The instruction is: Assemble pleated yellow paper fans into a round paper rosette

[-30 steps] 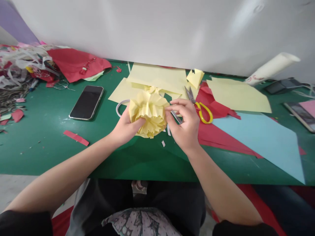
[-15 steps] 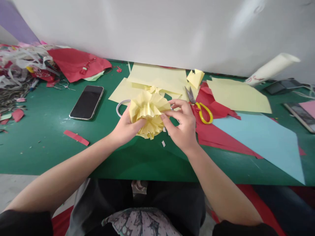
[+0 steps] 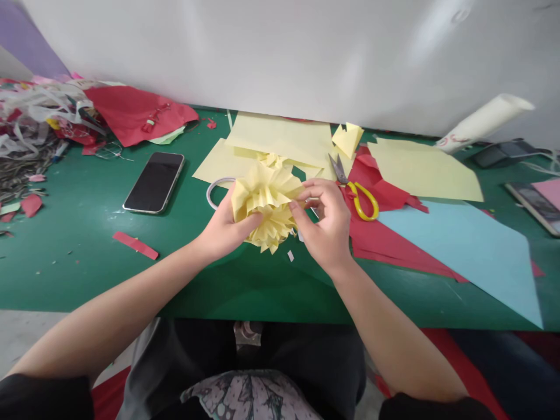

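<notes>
Yellow paper flower [image 3: 269,192], ruffles facing up & nearward, long axis approx. near-to-far, sits btwn L hand [image 3: 226,226], gripping its left side, & R hand [image 3: 326,224], pinching its right edge.

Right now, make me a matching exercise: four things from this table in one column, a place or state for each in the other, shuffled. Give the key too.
Things
1. paper flower
2. scissors
3. white roll
4. red strip

Places or states
A. at the back right of the table
B. lying left of the left hand
C. in the left hand, right fingers at its edge
D. yellow handles, blades apart

Pairs: 1-C, 2-D, 3-A, 4-B
</notes>
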`<state>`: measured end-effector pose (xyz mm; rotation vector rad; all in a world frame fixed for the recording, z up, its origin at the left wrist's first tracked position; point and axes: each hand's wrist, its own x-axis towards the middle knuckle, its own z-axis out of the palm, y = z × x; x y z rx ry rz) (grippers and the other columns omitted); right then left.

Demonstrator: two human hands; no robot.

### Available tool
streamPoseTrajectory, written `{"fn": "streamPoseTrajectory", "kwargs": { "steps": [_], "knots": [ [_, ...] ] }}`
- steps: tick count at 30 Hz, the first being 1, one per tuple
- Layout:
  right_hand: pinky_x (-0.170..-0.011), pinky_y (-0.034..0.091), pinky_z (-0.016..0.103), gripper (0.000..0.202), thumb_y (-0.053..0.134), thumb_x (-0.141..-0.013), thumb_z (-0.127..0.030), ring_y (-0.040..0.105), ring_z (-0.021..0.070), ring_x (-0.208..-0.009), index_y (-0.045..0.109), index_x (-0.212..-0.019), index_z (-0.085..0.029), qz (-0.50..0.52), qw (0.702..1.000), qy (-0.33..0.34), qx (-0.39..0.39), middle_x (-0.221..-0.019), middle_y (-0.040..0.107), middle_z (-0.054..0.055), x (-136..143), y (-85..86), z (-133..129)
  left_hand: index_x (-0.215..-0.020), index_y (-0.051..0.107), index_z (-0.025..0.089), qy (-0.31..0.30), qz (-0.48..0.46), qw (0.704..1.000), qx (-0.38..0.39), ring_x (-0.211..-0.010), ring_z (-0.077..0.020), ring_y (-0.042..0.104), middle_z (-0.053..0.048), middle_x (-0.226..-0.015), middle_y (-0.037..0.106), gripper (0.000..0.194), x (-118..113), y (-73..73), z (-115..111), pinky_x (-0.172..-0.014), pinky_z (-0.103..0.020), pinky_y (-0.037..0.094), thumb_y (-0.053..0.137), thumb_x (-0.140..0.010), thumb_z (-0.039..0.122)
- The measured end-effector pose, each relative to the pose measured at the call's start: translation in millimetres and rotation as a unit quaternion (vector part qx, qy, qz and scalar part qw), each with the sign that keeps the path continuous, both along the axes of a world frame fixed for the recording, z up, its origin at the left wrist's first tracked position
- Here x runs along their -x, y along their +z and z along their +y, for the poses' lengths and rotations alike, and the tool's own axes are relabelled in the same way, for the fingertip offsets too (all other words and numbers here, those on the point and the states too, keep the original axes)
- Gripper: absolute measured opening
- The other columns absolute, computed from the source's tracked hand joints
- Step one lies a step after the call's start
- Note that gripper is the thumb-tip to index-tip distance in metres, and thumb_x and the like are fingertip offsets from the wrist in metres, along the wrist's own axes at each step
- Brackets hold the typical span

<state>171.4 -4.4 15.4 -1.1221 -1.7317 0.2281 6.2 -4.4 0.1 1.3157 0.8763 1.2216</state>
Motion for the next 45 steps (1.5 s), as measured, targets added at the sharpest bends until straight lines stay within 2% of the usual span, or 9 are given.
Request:
{"fn": "streamPoseTrajectory", "kwargs": {
  "steps": [10,16,19,22,27,33,40,43,45],
  "knots": [
    [-0.065,0.051,0.028,0.005,0.058,-0.078,-0.023,0.056,0.0154,-0.092,0.054,-0.076,-0.021,0.027,0.999,0.030,0.017,-0.093,0.054,0.004,-1.2,-1.8,0.7,-0.112,0.046,0.019,-0.044,-0.043,0.998,-0.013,-0.087,-0.0190,0.061,-0.005,-0.098,0.059,0.042,0.8,-0.8,-1.2,-0.070,-0.030,0.054,0.062,-0.074,0.025],
    [-0.075,0.049,0.036,0.002,0.056,-0.078,-0.022,0.054,0.0181,-0.090,0.054,-0.078,-0.023,-0.058,0.988,-0.022,-0.143,-0.091,0.053,0.004,-0.8,2.9,-1.6,-0.109,0.048,0.020,-0.038,-0.073,0.996,0.026,-0.087,-0.0171,0.062,-0.004,-0.100,0.061,0.036,-0.9,0.3,0.6,-0.072,-0.029,0.054,0.060,-0.075,0.024],
    [-0.080,0.047,0.042,0.018,0.053,-0.079,-0.039,0.053,0.0215,-0.095,0.054,-0.089,-0.024,-0.104,0.975,0.046,-0.190,-0.099,0.053,0.006,-0.9,5.6,-4.1,-0.105,0.050,0.019,-0.011,-0.088,0.992,0.085,-0.086,-0.0173,0.063,-0.003,-0.097,0.062,0.033,-3.2,4.2,1.4,-0.071,-0.029,0.054,0.060,-0.074,0.023],
    [-0.090,0.043,0.048,0.045,0.054,-0.074,-0.053,0.047,0.0263,-0.110,0.048,-0.107,-0.023,-0.187,0.957,0.132,-0.176,-0.115,0.049,0.010,0.1,3.5,-4.6,-0.105,0.051,0.018,-0.014,-0.101,0.985,0.138,-0.087,-0.0190,0.063,-0.004,-0.095,0.063,0.034,-4.7,9.2,1.5,-0.070,-0.029,0.053,0.060,-0.072,0.021],
    [-0.092,0.044,0.043,0.046,0.055,-0.079,-0.034,0.046,0.0226,-0.112,0.038,-0.119,-0.020,-0.224,0.952,0.164,-0.126,-0.119,0.048,0.012,2.1,-4.7,-2.0,-0.099,0.054,0.017,-0.040,-0.101,0.979,0.173,-0.085,-0.0183,0.063,-0.003,-0.091,0.064,0.030,-4.0,12.2,0.9,-0.069,-0.026,0.050,0.059,-0.070,0.021],
    [-0.088,0.047,0.038,0.042,0.052,-0.081,-0.029,0.050,0.0207,-0.104,0.040,-0.119,-0.015,-0.220,0.956,0.144,-0.128,-0.107,0.054,0.011,3.5,-7.0,-0.8,-0.089,0.059,0.017,-0.104,-0.128,0.964,0.209,-0.075,-0.0118,0.061,0.000,-0.081,0.063,0.017,-1.1,8.8,0.7,-0.064,-0.021,0.050,0.058,-0.074,0.025],
    [-0.088,0.043,0.039,0.045,0.044,-0.086,-0.039,0.049,0.0224,-0.102,0.040,-0.122,-0.013,-0.301,0.932,0.085,-0.181,-0.106,0.057,0.012,3.9,-10.8,0.1,-0.089,0.058,0.016,-0.100,-0.116,0.972,0.179,-0.069,-0.0096,0.061,0.001,-0.078,0.063,0.022,-2.3,10.4,-1.7,-0.058,-0.018,0.049,0.057,-0.068,0.010],
    [-0.097,0.035,0.044,0.051,0.032,-0.087,-0.050,0.045,0.0236,-0.109,0.040,-0.126,-0.018,-0.299,0.936,0.070,-0.175,-0.115,0.054,0.010,3.1,-10.8,-1.3,-0.092,0.057,0.016,-0.088,-0.125,0.974,0.166,-0.069,-0.0098,0.062,0.002,-0.079,0.063,0.028,-2.5,10.2,-1.5,-0.058,-0.018,0.049,0.053,-0.066,0.006],
    [-0.100,0.030,0.048,0.048,0.020,-0.090,-0.048,0.040,0.0240,-0.115,0.040,-0.127,-0.025,-0.278,0.947,0.051,-0.154,-0.124,0.046,0.007,2.7,-9.2,-3.0,-0.094,0.057,0.017,-0.085,-0.127,0.976,0.153,-0.069,-0.0105,0.063,0.002,-0.079,0.064,0.033,-2.4,10.1,-1.3,-0.058,-0.019,0.050,0.052,-0.064,0.005]
  ]
}}
